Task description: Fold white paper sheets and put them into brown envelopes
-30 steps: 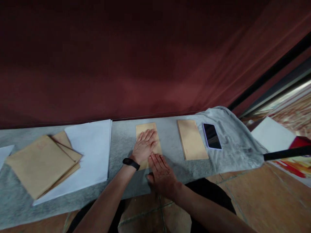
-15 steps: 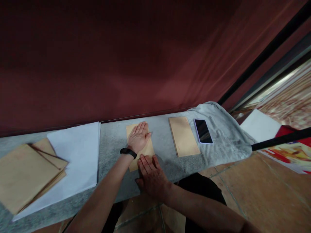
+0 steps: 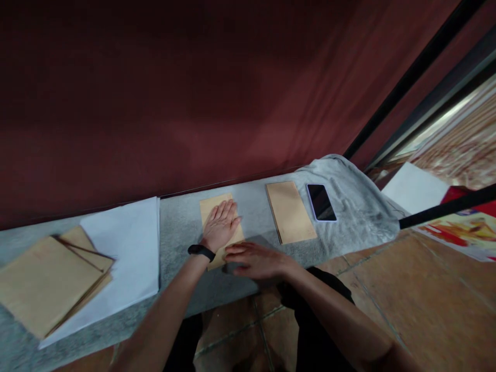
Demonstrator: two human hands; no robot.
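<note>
Your long grey felt-covered bench [image 3: 182,222] carries a white paper sheet [image 3: 124,243] and a stack of tan kraft envelopes [image 3: 50,279] far left. A second tan envelope [image 3: 290,211] lies beside a black smartphone [image 3: 321,202]. Your left hand [image 3: 220,225] lies flat, fingers spread, on the small tan envelope [image 3: 209,206] at centre. Your right hand [image 3: 256,260] hovers open just beside it, probably empty, though it is blurred.

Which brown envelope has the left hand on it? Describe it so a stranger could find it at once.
Start from the grey cloth along the dark red curtain. Near its middle lies a single brown envelope, pressed flat under the left hand, with the right hand at its near end. The other brown envelope lies untouched beside the phone, and the envelope stack sits far left.
</note>
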